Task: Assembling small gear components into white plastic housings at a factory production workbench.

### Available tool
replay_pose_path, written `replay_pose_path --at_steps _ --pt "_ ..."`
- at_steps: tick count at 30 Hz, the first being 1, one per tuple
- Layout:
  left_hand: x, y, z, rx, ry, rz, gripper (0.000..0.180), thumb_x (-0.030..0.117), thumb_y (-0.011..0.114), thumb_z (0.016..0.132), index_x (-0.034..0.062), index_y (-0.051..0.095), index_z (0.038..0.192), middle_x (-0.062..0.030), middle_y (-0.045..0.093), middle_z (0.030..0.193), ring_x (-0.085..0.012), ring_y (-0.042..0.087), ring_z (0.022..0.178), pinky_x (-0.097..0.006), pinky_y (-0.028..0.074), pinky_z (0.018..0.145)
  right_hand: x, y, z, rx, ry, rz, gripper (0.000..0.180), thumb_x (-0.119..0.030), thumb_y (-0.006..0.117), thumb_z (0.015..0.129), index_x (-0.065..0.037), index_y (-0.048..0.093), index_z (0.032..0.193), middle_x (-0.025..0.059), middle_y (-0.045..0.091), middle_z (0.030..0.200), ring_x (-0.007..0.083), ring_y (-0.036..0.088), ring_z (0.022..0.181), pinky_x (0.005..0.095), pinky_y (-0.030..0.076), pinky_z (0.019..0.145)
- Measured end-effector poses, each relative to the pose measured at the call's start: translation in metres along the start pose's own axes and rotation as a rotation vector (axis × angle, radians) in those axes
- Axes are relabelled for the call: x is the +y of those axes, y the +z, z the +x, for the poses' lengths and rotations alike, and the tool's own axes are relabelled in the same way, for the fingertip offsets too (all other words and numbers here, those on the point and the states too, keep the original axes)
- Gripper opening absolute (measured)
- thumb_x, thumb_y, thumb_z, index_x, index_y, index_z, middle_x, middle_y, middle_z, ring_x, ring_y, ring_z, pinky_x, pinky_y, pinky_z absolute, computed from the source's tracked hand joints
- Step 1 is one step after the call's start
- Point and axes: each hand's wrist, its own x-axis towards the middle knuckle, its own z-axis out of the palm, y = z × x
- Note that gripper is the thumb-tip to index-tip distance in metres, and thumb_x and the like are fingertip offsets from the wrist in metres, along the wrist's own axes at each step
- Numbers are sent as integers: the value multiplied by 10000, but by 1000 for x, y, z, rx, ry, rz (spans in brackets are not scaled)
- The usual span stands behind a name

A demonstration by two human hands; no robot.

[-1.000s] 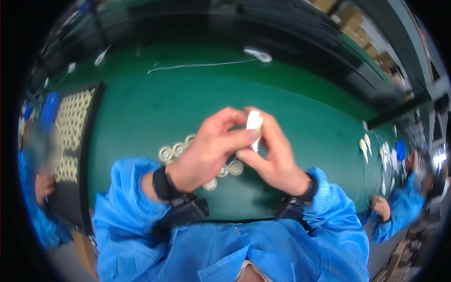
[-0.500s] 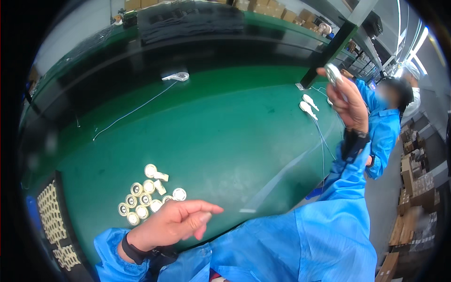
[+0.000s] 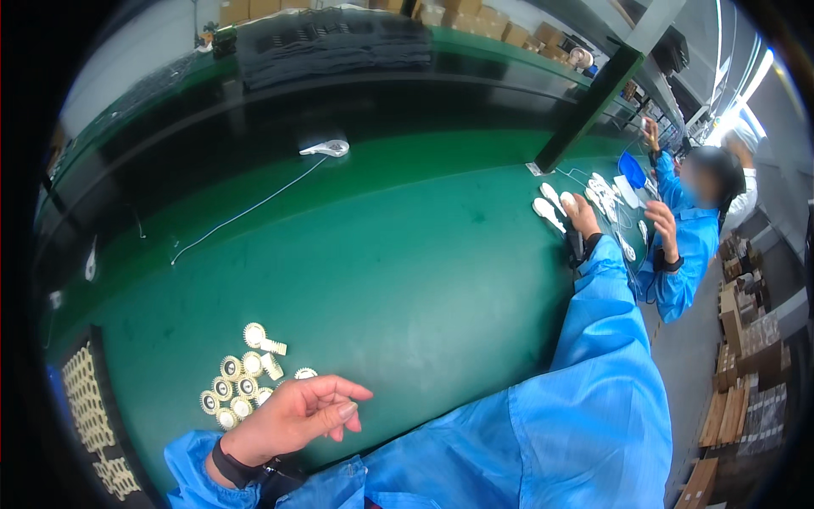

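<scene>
My left hand point(image 3: 292, 416) hovers over the near edge of the green table, its fingers loosely apart and holding nothing. Just beyond it lies a cluster of cream toothed wheels point(image 3: 252, 364), some flat and some on edge; the hand hides part of the group. My right arm reaches to the far right, where my right hand point(image 3: 583, 219) closes over a white round-headed piece point(image 3: 568, 202) at table level. Beside that hand lie similar white paddle-shaped pieces point(image 3: 547, 212) with thin cables.
A black tray point(image 3: 106, 399) of cream parts stands at the left edge. One white corded piece point(image 3: 332, 148) lies at the back. On the right, a co-worker in a blue coat point(image 3: 687, 233) works beside more white pieces point(image 3: 604, 197) and a blue scoop-like item point(image 3: 631, 171). A green post point(image 3: 589, 110) rises there.
My right hand has come down from its raised position with the white piece to the table beside the similar ones. My left hand stays nearly still. The co-worker's hands have come into view.
</scene>
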Motion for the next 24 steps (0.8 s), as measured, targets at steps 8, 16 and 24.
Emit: replay_pose_path --at_steps 8,16,24 --pt "-5 -9 10 26 130 -53 292 193 507 984 32 573 1219 -33 634 909 -76 569 760 -214 477 712 -40 1 22 80 -85 -367 529 -335 554 925 -13 444 1331 260 570 1175 451 571 1032 493 464 893" --pt "-3 -8 0 40 150 -25 309 234 485 998 3 556 1190 -49 622 928 -88 571 756 -229 478 694 -414 60 -4 -221 -717 177 755 -341 736 777 -52 408 1392 243 582 1221 397 559 1140 414 454 971" --pt "-2 -40 -11 222 276 -219 250 194 506 986 15 597 1135 -28 639 833 -56 568 707 -201 470 659 -458 143 22 -453 -694 -109 437 -181 724 773 -180 635 1201 148 645 1149 352 608 1065 419 494 919"
